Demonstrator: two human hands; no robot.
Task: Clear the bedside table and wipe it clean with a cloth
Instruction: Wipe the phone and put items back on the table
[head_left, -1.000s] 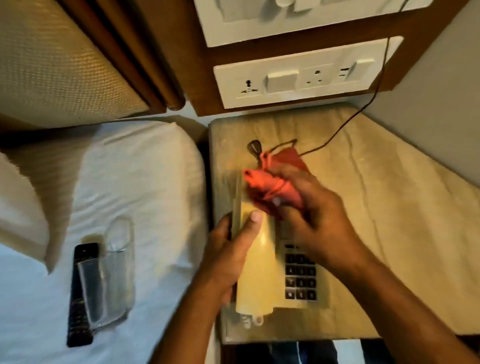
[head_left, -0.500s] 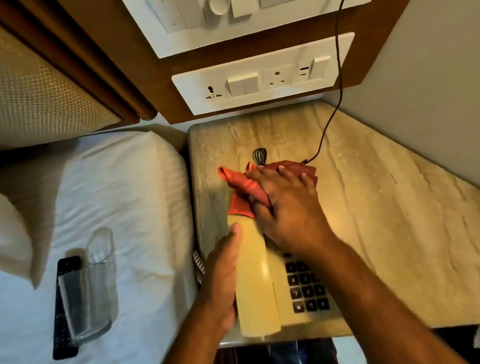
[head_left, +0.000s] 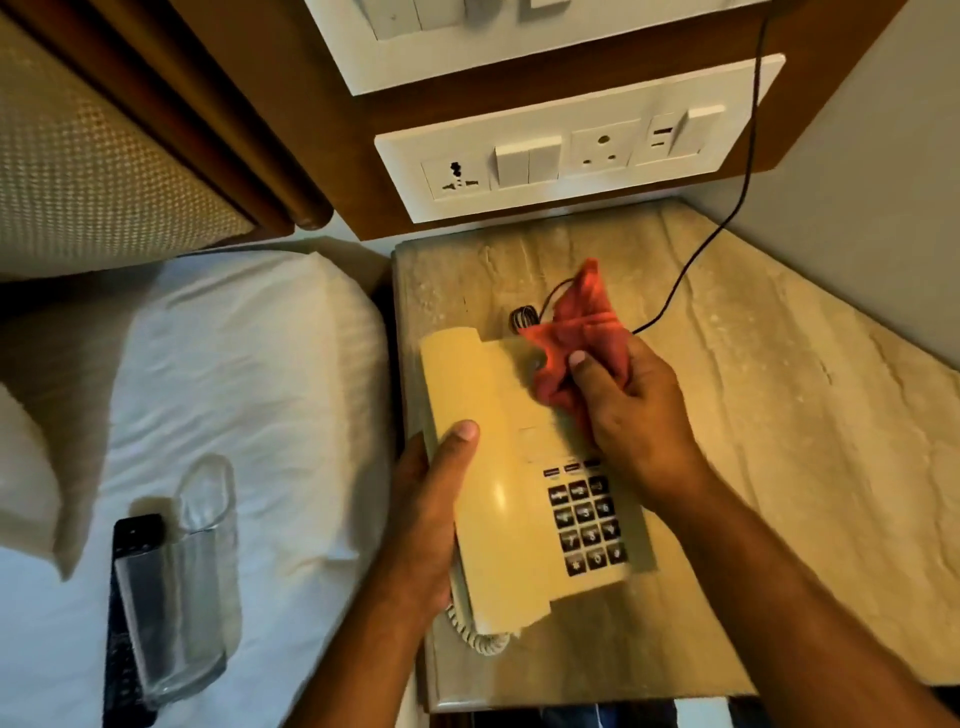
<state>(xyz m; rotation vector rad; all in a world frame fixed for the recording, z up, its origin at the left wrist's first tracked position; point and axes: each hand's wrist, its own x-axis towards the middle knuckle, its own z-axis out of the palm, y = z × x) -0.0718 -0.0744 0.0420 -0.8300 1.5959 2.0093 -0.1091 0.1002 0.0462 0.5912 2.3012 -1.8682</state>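
Observation:
A cream desk telephone (head_left: 519, 467) sits on the beige marble bedside table (head_left: 779, 415), near its left edge. My left hand (head_left: 431, 514) grips the phone's left side at the handset, thumb on top. My right hand (head_left: 634, 410) is closed on a bunched red cloth (head_left: 576, 332) that rests on the phone's upper right part. A thin black cord (head_left: 727, 218) runs from the phone's back up the wall. The coiled handset cord (head_left: 472, 631) hangs at the phone's near end.
A clear drinking glass (head_left: 182, 597) lies on its side on the white bed (head_left: 234, 389) beside a black remote (head_left: 127, 613). White socket and switch plates (head_left: 571, 150) are mounted on the wooden wall panel behind the table. A grey wall (head_left: 883, 208) borders the right.
My right hand with the cloth has pulled back from the table surface behind the phone onto the phone body. My left hand has slid to hold the handset's side. The view has shifted closer.

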